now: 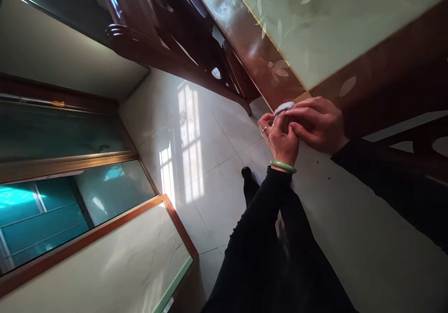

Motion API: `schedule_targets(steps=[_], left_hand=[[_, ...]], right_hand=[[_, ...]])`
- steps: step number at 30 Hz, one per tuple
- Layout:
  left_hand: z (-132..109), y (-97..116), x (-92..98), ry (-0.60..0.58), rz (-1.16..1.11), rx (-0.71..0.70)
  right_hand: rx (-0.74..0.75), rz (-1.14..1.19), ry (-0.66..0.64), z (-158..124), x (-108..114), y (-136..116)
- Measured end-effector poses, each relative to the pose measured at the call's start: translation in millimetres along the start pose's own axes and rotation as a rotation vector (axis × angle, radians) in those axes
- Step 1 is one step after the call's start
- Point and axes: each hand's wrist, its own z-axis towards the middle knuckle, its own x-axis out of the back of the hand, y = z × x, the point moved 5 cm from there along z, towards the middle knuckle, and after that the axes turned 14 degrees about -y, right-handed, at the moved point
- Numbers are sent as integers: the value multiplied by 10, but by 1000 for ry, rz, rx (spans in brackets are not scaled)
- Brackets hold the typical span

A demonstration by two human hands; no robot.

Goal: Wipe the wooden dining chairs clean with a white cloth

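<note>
Both my hands meet at the corner of a table (301, 77) with a clear cover printed with leaves. A small greyish-white cloth (284, 107) shows between them. My left hand (282, 138), with a ring and a green bangle (283, 166) at the wrist, has its fingers curled round the cloth. My right hand (318, 121) comes from the right, its fingers bent and pressed against the cloth and the left hand's fingers. Part of the cloth is hidden by the fingers.
A dark carved wooden chair (175, 56) stands beyond the table corner. At the left is a glass-fronted cabinet (115, 182) with a pale, wood-edged top. Sunlight patches lie on the tiled floor (217, 163). My dark-clad legs and a shoe (247, 174) show below.
</note>
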Motion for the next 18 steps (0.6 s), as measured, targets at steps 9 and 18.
schedule_targets(steps=[9, 18], left_hand=[[89, -130, 39, 1, -67, -29], [33, -15, 32, -5, 25, 20]], right_hand=[[19, -126, -116, 128, 22, -28], [-30, -256, -222, 148, 133, -88]])
